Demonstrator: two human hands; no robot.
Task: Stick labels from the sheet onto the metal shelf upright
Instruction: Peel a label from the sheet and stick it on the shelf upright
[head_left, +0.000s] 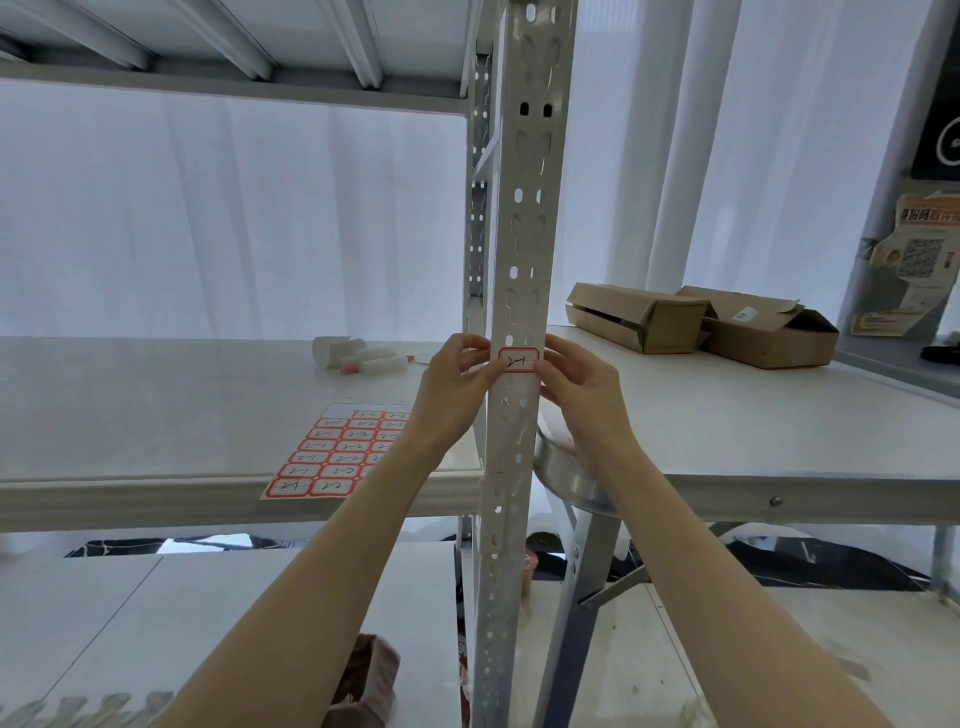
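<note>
Grip-wise, left hand (457, 375) and right hand (577, 380) each pinch one end of a label (517, 360) against the upright (521, 234), so it looks nearly stuck. Left, on the shelf (156, 405), the sheet (332, 453) has many labels left.

The left hand (454, 384) and its forearm hide the right columns of the label sheet (332, 457). Fingers (475, 347) of the left hand and the right hand (576, 387) cover both ends of the label (518, 360); its handwriting is not legible. The upright (524, 234) is cut off at top and bottom. A brown object (371, 675) near the bottom edge is blurred. The poster (919, 260) is cropped at right.
</note>
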